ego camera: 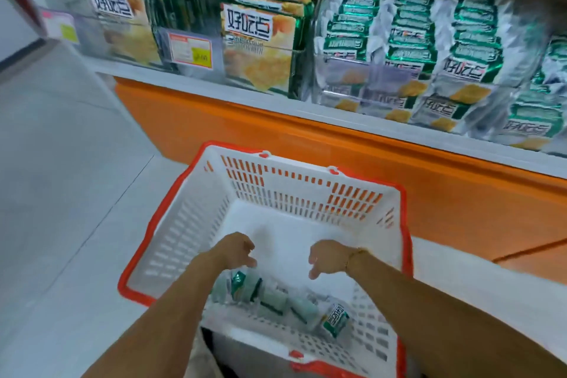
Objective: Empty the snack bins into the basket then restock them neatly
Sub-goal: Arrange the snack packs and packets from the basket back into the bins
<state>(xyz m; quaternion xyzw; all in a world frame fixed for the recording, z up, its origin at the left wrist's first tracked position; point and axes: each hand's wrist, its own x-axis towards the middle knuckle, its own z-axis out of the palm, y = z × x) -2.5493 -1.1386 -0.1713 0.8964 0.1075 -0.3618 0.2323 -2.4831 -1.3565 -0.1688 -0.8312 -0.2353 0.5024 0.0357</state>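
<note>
left hand (237, 250): fingers loosely curled, empty | right hand (326, 258): same, forearms extended forward

A white basket (184, 239) with a red rim is seen from above. Over its near half the left hand (237, 250) and the right hand (326, 258) are held apart, fingers loosely curled downward, with nothing gripped. A thin bracelet (356, 255) is worn at the right wrist. Under the hands, against the basket's near wall, several small green-and-white snack packs (276, 298) are strewn. Beyond the basket's far wall an orange panel (306, 144) is seen, and above it clear bins (352, 77) are packed with green snack packets (408, 49). A price label (190, 50) is fixed to the bin fronts.
</note>
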